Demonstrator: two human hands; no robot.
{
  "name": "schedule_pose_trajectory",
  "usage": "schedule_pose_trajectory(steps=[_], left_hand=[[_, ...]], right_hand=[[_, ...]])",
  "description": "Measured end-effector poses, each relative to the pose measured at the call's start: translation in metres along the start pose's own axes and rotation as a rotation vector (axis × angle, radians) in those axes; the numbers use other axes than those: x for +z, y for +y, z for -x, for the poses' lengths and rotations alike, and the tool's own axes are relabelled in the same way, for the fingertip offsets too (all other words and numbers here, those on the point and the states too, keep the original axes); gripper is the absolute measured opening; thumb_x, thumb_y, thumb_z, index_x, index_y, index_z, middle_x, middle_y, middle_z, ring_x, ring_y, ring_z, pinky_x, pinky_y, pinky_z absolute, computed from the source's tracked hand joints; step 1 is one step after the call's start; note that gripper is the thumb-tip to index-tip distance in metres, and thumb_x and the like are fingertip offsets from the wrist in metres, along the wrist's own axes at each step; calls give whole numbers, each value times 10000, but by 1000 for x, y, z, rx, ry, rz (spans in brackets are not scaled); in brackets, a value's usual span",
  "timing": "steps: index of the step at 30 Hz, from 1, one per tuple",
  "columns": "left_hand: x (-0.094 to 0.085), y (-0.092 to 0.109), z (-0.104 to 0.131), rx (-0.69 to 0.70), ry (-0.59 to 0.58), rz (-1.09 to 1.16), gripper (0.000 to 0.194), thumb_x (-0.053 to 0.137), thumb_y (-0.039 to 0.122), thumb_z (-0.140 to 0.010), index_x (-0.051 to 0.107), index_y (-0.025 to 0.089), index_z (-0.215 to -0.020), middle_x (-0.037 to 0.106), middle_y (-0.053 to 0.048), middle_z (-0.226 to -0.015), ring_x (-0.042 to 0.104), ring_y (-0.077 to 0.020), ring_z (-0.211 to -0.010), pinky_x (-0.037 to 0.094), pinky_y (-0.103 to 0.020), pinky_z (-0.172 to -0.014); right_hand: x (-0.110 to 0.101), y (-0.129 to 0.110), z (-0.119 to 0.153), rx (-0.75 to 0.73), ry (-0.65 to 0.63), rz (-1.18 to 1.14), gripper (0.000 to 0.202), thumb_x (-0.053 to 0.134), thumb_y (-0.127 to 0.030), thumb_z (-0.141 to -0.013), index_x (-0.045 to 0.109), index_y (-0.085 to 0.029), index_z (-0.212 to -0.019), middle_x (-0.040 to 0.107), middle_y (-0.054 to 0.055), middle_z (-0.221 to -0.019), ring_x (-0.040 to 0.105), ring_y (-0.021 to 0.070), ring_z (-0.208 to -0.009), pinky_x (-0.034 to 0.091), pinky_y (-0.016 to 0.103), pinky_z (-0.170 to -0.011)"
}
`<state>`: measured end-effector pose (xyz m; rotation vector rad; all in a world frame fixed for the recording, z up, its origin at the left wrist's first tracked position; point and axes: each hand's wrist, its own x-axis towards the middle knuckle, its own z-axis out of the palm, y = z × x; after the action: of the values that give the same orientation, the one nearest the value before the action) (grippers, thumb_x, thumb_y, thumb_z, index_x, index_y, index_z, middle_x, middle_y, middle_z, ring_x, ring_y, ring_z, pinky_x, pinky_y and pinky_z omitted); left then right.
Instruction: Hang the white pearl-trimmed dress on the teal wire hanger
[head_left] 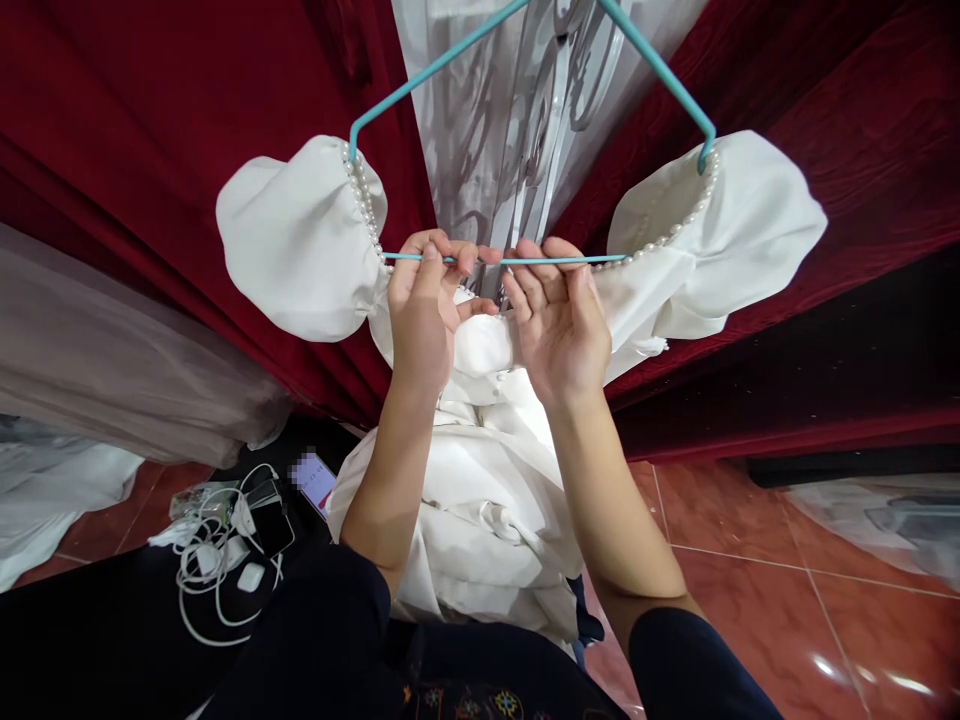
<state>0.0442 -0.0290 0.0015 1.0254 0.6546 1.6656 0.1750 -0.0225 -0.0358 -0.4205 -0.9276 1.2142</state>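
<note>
A light-blue hanger [439,65] bears a white dress [480,490] with puffed sleeves and pearl beading along the neckline. Both hands are at the hanger's lower bar, between the two sleeves. My left hand [424,310] has its thumb and fingers on the bar's left part, beside the left sleeve [289,245]. With the palm facing up, my right hand [562,325] has the bar across its bent fingers, near the thumb. The right sleeve [765,215] lies beyond it. The dress's skirt hangs down between my forearms.
Dark red curtains [172,120] hang behind, with sheer white fabric [465,90] between them. At the lower left, white cables [217,590], a small white case [250,577] and a lit phone [313,480] lie on a black surface. Red tiles [735,590] cover the floor.
</note>
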Motion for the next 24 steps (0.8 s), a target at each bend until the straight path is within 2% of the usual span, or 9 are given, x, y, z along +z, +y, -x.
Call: schedule_pose_trajectory(steps=[2,5,8,10,12,14,16,19,24], left_hand=[[-2,-1,3,-7,-56,5,180,543,394,-1090,519,245,-992,677,-55,-984,698,-269,-1249,637,-363,-892],[-7,-4,15,-39,-115,-96,284,594,514,-1069,586,232,-1097,688,-108,-1294,673,-321,-1304,633,-384,-893],[-15,-10,33,62,-27,-314,427,687,601,-999,624,251,-1235,599,-120,-1496,684,-297,-1266,628,-306,-840],[-21,-13,41,215,99,-446,418,711,559,-996,632,255,-1273,650,-108,-1394,707,-223,-1121,598,-251,-778],[-26,-16,42,403,240,-533,338,747,460,-987,647,243,-1225,675,-59,-1135,659,-154,-924,545,-226,-731],[-30,-17,35,584,356,-581,288,801,348,-932,624,234,-1128,574,-14,-987,570,-133,-843,488,-229,-725],[-33,-16,22,711,423,-631,338,802,254,-871,563,240,-1111,516,-20,-1043,526,-148,-880,446,-257,-745],[-36,-10,1,771,467,-794,486,705,121,-790,514,248,-1218,508,-64,-1233,507,-207,-1059,426,-326,-879],[-39,3,-25,773,421,-1062,529,610,11,-782,504,242,-1246,537,-63,-1245,517,-260,-1169,320,-438,-1161]], right_hand=[[0,2,0,-1,40,-82,263,604,-543,-1007,642,-296,-1090,740,-23,-1178,717,149,-1152,589,370,-1124],[0,2,0,-24,68,-128,244,606,-542,-1007,608,-299,-1034,735,-29,-1099,717,143,-1139,591,356,-1117],[1,-1,-1,-55,81,-104,233,609,-514,-1011,570,-285,-999,719,-25,-1043,705,137,-1176,561,346,-1157],[3,-1,0,-64,82,-84,231,603,-499,-1015,544,-276,-993,707,-23,-1036,705,137,-1179,554,352,-1165],[3,0,1,-69,71,-89,245,585,-510,-1025,532,-272,-1006,696,-17,-1046,708,134,-1167,562,347,-1149],[3,2,2,-77,63,-103,264,562,-530,-1035,527,-269,-1018,686,-11,-1053,710,128,-1151,573,329,-1122],[2,3,2,-84,65,-92,276,542,-542,-1039,518,-267,-1025,677,-5,-1058,708,126,-1144,580,323,-1102],[3,5,2,-86,78,-39,298,517,-557,-1041,490,-262,-1012,667,5,-1064,707,134,-1145,583,337,-1095],[9,6,1,-148,117,-17,300,505,-543,-1055,480,-252,-988,652,-5,-1025,720,116,-1100,595,304,-1043]])
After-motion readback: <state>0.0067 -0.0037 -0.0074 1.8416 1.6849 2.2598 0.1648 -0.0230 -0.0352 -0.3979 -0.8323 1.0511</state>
